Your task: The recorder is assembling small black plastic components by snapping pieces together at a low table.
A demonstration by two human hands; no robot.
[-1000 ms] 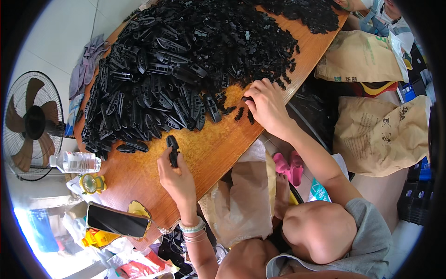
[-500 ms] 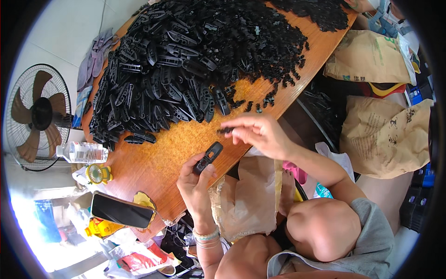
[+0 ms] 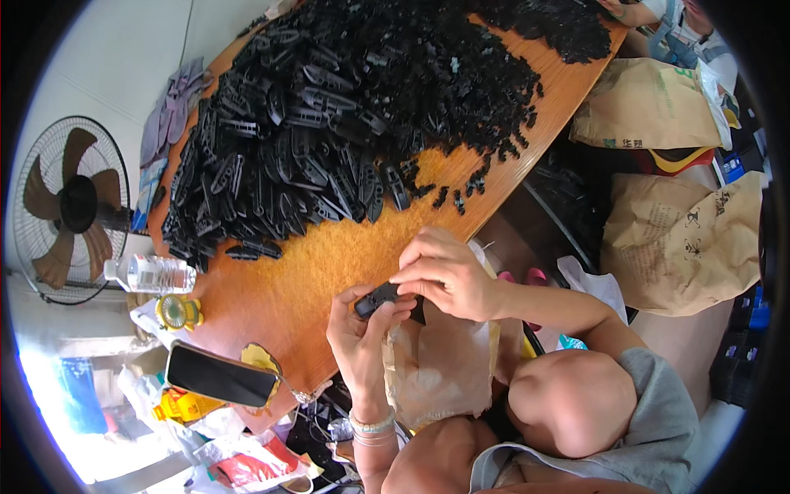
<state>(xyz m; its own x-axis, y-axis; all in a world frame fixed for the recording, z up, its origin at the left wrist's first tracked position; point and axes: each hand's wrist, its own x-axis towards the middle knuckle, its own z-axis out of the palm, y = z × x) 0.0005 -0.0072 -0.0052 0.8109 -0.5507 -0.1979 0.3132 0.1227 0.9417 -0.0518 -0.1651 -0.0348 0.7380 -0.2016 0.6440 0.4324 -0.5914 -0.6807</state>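
My left hand (image 3: 359,329) grips an elongated black plastic housing (image 3: 375,303) between thumb and fingers, over the table's near edge. Bent over the housing's right end, my right hand (image 3: 444,276) has thumb and fingertips pinched together. The small black plastic piece that it carried a moment ago is mostly hidden by those fingers, and whether it sits in the housing I cannot see. Beyond my hands, a large heap of similar black housings (image 3: 284,156) covers the wooden table (image 3: 288,321). A heap of small black pieces (image 3: 469,90) adjoins it on the right.
A phone (image 3: 220,375), a small yellow fan (image 3: 177,311) and a plastic bottle (image 3: 156,273) line the table's left side, near a large fan (image 3: 78,206). An open paper bag (image 3: 440,362) is below my hands. Brown sacks (image 3: 683,243) stand right; another person (image 3: 683,33) sits far right.
My right hand has come down and left with the small piece, meeting the housing. The housing has tipped flatter in my left hand, which has shifted slightly right.
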